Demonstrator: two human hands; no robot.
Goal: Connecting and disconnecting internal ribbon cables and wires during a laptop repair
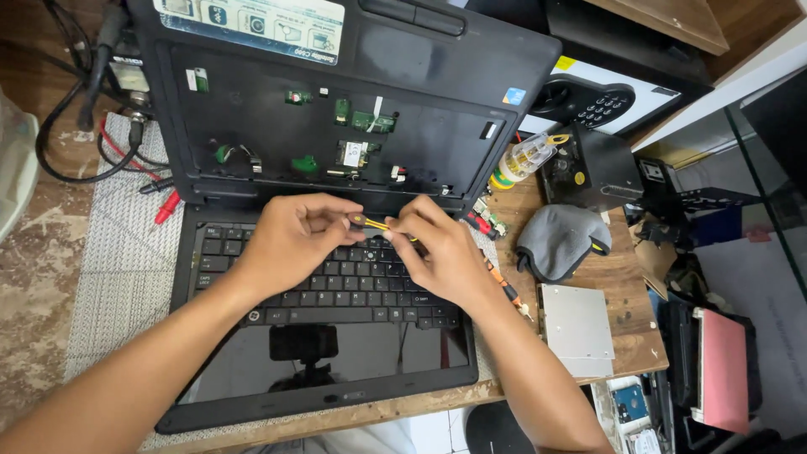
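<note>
Yellow screwdriver (376,224) pinched between both hands — above laptop keyboard (319,282).

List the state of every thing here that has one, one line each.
laptop: opened flat, keyboard lifted out of its bay, circuit parts exposed.
keyboard: loose, lying over the screen end.
small yellow tool: held between both hands.
left hand: pinching the tool's dark end.
right hand: gripping the tool's other end.
drive caddy: out, flat on the table.
</note>
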